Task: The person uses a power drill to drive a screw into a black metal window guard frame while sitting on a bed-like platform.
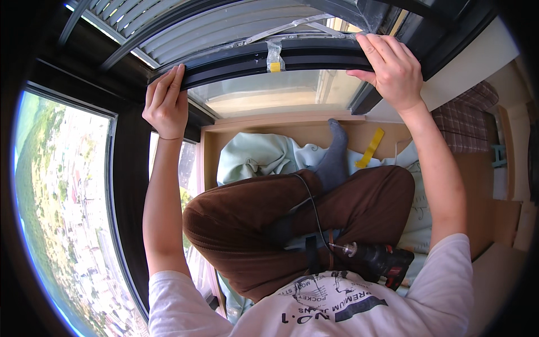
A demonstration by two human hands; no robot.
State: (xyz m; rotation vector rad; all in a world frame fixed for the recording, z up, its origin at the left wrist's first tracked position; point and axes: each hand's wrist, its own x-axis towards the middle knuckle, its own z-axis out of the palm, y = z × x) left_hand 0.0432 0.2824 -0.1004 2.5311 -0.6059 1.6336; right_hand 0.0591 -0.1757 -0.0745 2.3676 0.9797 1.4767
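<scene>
A long black window-frame bar runs across the top of the view. My left hand is closed over its left end, fingers bent over the upper edge. At the other end, my right hand grips the bar with its fingers over the top and the thumb stretched along the lower side. Between the hands, a piece of clear tape with a yellow end is stuck over the bar. Just behind it lies a metal hinge arm. Under the bar is a glass pane.
A black and red power drill rests in my lap, beside a dark cable. A yellow strip lies near my socked foot. Pale green cloth is spread under my legs. A large window is at the left.
</scene>
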